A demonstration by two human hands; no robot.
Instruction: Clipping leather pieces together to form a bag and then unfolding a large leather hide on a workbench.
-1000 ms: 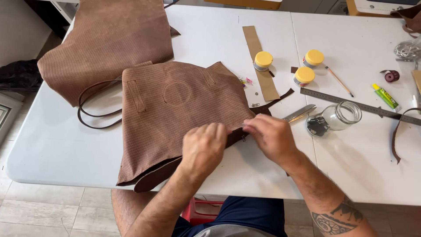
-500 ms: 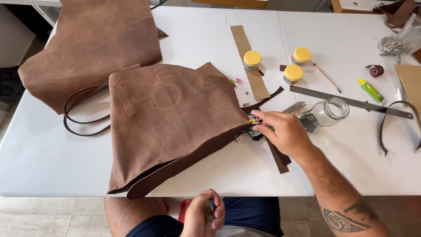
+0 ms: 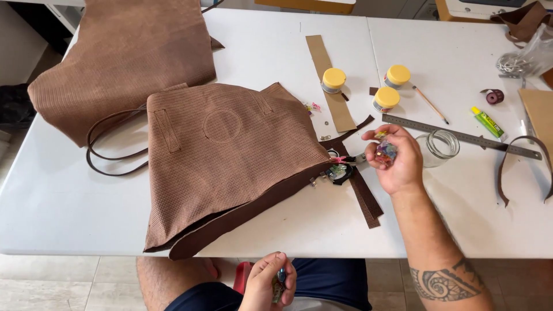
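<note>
1. Brown ribbed leather, a bag panel, lay flat on the white table, just left of the right hand's fingertips.
2. The right hand hovered palm-up over the table edge of the panel, fingers curled together around a small cluster of coloured clips.
3. More clips and a dark round lid sat just beside those fingers, at the panel's corner, on dark leather strips.
4. An empty glass jar stood just right of the right thumb, with a steel ruler beyond it.
5. The left hand was below the table edge, over the lap, fingers closed on a small dark object.
6. Three yellow-lidded pots stood beyond the right fingertips.
</note>
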